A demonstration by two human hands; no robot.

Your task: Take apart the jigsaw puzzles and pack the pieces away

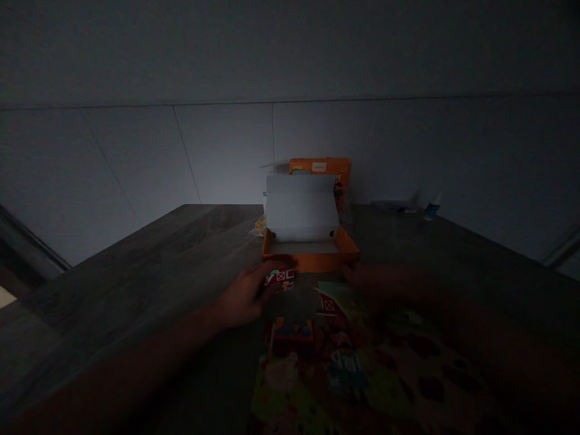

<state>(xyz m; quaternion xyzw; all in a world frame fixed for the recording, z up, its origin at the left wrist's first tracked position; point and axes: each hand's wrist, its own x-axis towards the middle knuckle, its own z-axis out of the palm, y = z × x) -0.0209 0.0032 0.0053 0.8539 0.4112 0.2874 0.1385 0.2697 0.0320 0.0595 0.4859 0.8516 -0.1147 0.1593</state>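
The scene is very dark. My left hand (244,296) reaches over the dark table (149,272) and pinches a small puzzle piece (281,278) with a red-and-white barn print, just in front of an open orange box (312,257). My right hand (380,284) is a blurred shape to the right of the piece, over the top edge of a colourful farm jigsaw puzzle (344,368). Its fingers are smeared by motion and what it holds is not visible.
The orange box has a white lid (301,208) standing up at its back. Behind it leans another orange box (333,172) against the pale wall. A small bottle with a blue label (432,208) stands at the back right. A wrapped item (259,226) lies left of the box.
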